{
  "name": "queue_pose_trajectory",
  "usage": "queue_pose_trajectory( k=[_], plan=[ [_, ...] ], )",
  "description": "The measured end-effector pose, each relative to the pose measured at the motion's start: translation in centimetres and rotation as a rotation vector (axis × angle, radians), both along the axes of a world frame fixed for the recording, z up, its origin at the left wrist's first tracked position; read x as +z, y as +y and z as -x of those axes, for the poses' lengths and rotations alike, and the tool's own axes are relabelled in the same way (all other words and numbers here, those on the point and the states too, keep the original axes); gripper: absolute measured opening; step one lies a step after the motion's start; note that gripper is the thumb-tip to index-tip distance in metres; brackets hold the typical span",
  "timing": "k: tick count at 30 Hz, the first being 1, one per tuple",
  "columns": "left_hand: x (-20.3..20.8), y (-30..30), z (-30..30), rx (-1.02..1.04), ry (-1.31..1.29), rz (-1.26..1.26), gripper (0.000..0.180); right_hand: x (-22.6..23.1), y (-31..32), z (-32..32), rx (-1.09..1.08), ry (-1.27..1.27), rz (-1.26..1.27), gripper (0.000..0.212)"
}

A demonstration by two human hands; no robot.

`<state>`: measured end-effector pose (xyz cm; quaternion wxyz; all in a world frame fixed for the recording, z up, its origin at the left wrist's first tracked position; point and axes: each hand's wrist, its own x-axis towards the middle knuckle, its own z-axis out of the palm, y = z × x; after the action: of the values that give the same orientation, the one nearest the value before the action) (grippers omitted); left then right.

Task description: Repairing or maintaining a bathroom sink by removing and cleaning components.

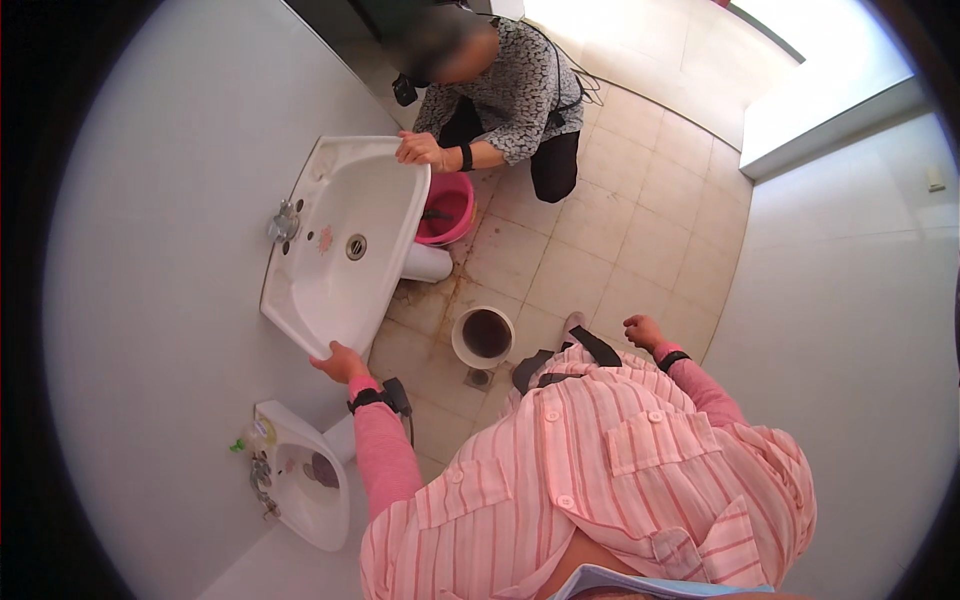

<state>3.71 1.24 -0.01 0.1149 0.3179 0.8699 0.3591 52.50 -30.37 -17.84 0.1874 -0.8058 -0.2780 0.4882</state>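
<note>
A large white pedestal washbasin (385, 205) stands against the left wall, with a metal tap (284, 220) and a drain in its bowl. My left hand (342, 363) grips its near rim, thumb and fingers at the edge. My right hand (643, 332) is away to the right, over the floor, its fingers curled with nothing visible in them. Across from me a co-worker (515, 90) crouches, one hand (422, 150) on the far rim of the same basin. Below that rim a pink bucket (463, 207) is partly hidden, with something dark inside.
A white bucket (457, 340) of dark liquid stands on the tiled floor (590, 240), close to my feet and a floor drain (480, 378). At the lower left is a second, smaller washbasin (340, 515) with taps and a dark cloth-like thing inside. A pale wall (830, 310) rises on the right.
</note>
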Motion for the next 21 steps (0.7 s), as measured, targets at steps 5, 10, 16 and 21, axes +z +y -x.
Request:
queue_pose_trajectory(
  k=[5, 10, 16, 21],
  plan=[
    [0.0, -0.1, 0.4, 0.01, 0.012, 0.006, 0.066, 0.5, 0.2, 0.3, 0.021, -0.033, 0.007, 0.029],
    [0.8, 0.0, -1.2, 0.003, -0.029, 0.009, 0.066, 1.1, 0.4, 0.2, -0.046, -0.034, 0.018, 0.029],
    [0.2, -0.2, 0.2, 0.024, 0.013, -0.009, 0.066, 2.0, 1.2, 0.4, -0.064, 0.033, 0.034, 0.029],
    [0.6, -0.1, -0.5, 0.024, -0.025, -0.017, 0.065, 2.1, 1.5, 0.3, -0.052, 0.035, 0.031, 0.028]
  ],
)
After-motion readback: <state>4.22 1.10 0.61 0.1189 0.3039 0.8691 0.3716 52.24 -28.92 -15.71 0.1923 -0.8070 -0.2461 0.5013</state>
